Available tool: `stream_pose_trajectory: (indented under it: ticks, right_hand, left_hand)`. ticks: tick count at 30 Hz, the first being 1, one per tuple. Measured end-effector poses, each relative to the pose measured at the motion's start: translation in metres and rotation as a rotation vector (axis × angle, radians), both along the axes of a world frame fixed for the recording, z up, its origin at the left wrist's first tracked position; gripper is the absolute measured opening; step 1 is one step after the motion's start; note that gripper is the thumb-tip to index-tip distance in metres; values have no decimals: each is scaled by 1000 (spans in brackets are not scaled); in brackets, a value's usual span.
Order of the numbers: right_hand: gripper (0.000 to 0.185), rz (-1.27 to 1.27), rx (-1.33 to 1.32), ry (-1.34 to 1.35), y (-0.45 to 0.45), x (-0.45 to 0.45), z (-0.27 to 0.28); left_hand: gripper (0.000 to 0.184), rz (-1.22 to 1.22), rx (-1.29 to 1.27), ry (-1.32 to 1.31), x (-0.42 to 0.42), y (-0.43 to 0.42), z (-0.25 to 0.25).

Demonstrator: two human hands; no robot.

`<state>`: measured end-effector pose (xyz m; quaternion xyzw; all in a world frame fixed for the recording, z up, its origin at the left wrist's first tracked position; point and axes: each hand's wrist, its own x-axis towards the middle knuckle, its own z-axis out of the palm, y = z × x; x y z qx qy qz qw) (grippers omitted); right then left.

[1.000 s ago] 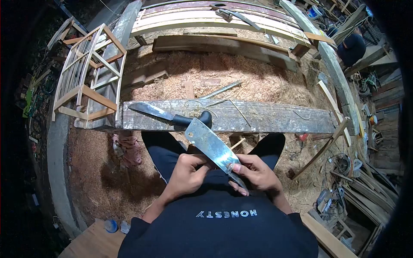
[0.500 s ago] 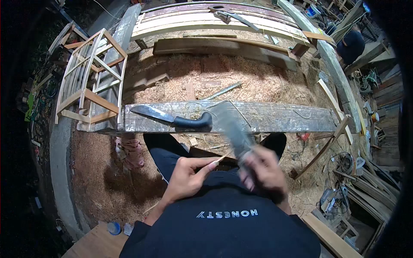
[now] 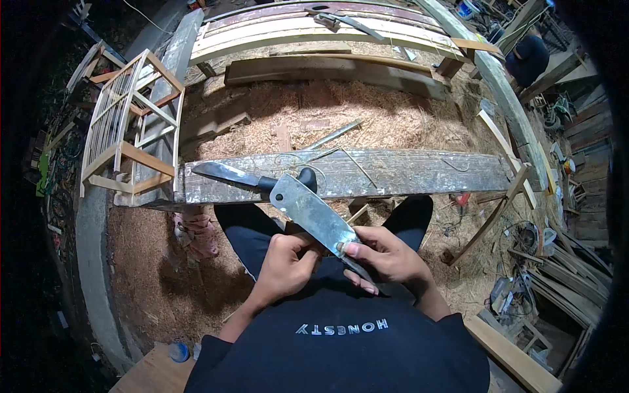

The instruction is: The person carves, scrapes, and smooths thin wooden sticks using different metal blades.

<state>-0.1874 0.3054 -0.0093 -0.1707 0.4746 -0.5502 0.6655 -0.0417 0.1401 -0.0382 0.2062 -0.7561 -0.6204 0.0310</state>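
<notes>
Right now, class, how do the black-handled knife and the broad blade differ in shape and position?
The black-handled knife lies on the plank, while the broad blade is held in the right hand. The black-handled knife tapers to a point; the broad blade has a blunt, squared end with a hole near it. Both show bare, greyish metal.
</notes>
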Motion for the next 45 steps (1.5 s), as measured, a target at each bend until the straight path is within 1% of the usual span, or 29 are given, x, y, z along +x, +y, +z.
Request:
stream_pose_trajectory:
  ticks: [5,7,10,12,13,14,16,17,18,19,20,22,23,24,27,29,30,32,34,36,38,39,40,41,42,44,45]
  right_hand:
    - [26,-21,-5,-34,3,3,-1]
    - [26,-34,-4,-31,6,5,-4]
    - [25,-46,-18,20,13,7,-6]
    - [24,-114,50,147,16,8,2]
    - [22,-282,175,275,22,5,8]
    - [21,-680,189,318,20,8,18]
    - [23,-602,212,320,28,6,14]
    - [26,-453,137,203,28,8,13]
    - [30,-312,55,84,26,8,11]
    - [27,-253,34,116,22,3,12]
    - [27,-258,25,122,18,1,12]
    - [24,-136,41,130,12,4,10]
    - [23,-77,16,34,8,6,4]
    - [24,-36,32,48,8,6,0]
    - [26,-58,-21,29,6,4,4]
    - [27,-34,-35,23,7,3,1]
    - [27,-30,-36,23,8,3,1]
    - [27,-51,26,41,12,5,-1]
    - [25,-139,67,120,18,4,1]
    - [24,-149,74,107,18,3,-3]
    - [23,-241,104,198,16,4,-8]
    - [20,-502,144,538,19,-4,-23]
    - [20,-775,211,599,26,-31,-42]
    - [22,-891,243,577,33,-52,-35]
    - [23,-729,131,600,51,-72,-58]
    - [25,-529,101,541,30,-56,-51]
    - [28,-403,62,637,21,-49,-49]
  left_hand:
    - [11,19,-99,60,3,4,4]
    - [10,-7,-209,86,7,3,2]
    - [10,19,-209,109,5,8,10]
    - [10,33,-193,75,6,9,17]
    - [11,50,-179,41,8,10,21]
    - [11,48,-181,44,12,8,25]
    - [12,113,-76,-20,18,6,27]
    - [12,109,-91,-36,10,8,26]
    - [13,136,-101,62,5,12,20]
    - [12,124,-140,86,3,13,18]
    - [11,110,-180,116,0,12,17]
    - [10,62,-193,116,2,10,12]
    - [9,22,-209,112,1,8,10]
    - [9,20,-211,111,1,7,10]
    - [8,-4,-285,82,3,5,11]
    - [7,11,-296,177,3,6,12]
    - [7,14,-297,176,4,6,11]
    - [8,6,-256,134,8,6,8]
    - [9,35,-244,158,8,10,7]
    - [11,64,-230,187,3,12,4]
    - [14,57,-240,186,0,11,0]
    - [14,56,-245,190,2,9,2]
    - [15,119,-194,91,7,5,6]
    - [16,176,-145,-9,11,2,8]
    - [16,183,-143,-6,7,0,2]
    - [17,202,-201,47,-7,-6,-23]
    - [22,181,-163,26,-15,-7,-31]
